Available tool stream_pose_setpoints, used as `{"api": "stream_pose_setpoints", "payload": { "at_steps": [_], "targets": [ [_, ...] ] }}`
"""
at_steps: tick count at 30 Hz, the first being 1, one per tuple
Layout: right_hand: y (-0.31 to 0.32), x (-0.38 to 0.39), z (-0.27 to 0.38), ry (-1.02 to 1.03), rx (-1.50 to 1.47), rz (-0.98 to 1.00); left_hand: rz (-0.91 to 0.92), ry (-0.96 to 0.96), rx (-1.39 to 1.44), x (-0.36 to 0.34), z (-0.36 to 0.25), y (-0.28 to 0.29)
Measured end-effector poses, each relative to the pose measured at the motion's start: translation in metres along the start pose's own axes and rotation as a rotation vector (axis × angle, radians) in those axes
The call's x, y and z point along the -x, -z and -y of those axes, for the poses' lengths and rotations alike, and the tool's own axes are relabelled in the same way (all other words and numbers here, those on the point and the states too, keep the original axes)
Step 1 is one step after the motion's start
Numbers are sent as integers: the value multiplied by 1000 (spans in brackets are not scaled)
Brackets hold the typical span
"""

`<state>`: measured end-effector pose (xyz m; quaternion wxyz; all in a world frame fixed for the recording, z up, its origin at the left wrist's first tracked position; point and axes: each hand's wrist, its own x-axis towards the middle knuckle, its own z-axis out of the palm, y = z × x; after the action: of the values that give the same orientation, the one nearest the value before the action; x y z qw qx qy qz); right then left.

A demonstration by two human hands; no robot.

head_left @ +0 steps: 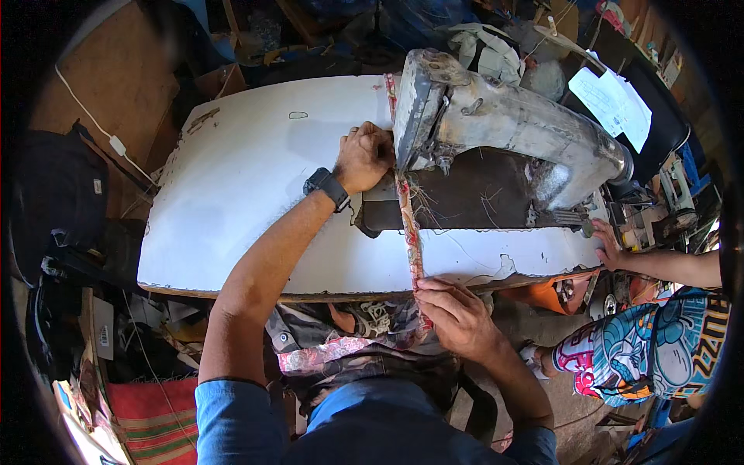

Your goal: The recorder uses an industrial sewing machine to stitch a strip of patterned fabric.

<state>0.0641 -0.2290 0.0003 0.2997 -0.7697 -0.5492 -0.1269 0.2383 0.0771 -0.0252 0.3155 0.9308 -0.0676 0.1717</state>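
A long narrow strip of red-and-white patterned fabric (408, 221) runs from the far edge of the table, past the head of an old grey sewing machine (504, 116), to the near edge. Its end drops over the edge, and patterned cloth (329, 353) lies across my lap. My left hand (364, 159) is closed, fingers curled against the left side of the machine's head; what they grip is hidden. At the near edge my right hand (457, 314) pinches the strip between thumb and fingers.
The white tabletop (248, 194) has chipped edges, with loose threads (422, 201) by the machine's dark bed. Another person's hand (608, 244) rests at the table's right end. Papers (612, 101) lie at the back right, a dark bag (58, 201) at far left.
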Motion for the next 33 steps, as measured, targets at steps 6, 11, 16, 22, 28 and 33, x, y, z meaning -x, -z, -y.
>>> {"api": "stream_pose_setpoints", "payload": {
  "at_steps": [6,11,16,22,28,33],
  "targets": [
    [7,-7,-6,6,-6,102,-148,-96,-129,5,-14,-1],
    [8,-13,-16,21,19,141,-143,-103,-145,-2,-10,-1],
    [7,-24,-26,4,3,118,-142,-98,-159,-13,-4,-1],
    [7,-36,-41,-19,1,109,-178,-122,-113,-28,11,-1],
    [8,-51,-58,-14,-4,126,-188,-118,-68,-49,26,-5],
    [6,-64,-69,-21,-1,149,-174,-94,-131,-62,34,-7]
  ]
}}
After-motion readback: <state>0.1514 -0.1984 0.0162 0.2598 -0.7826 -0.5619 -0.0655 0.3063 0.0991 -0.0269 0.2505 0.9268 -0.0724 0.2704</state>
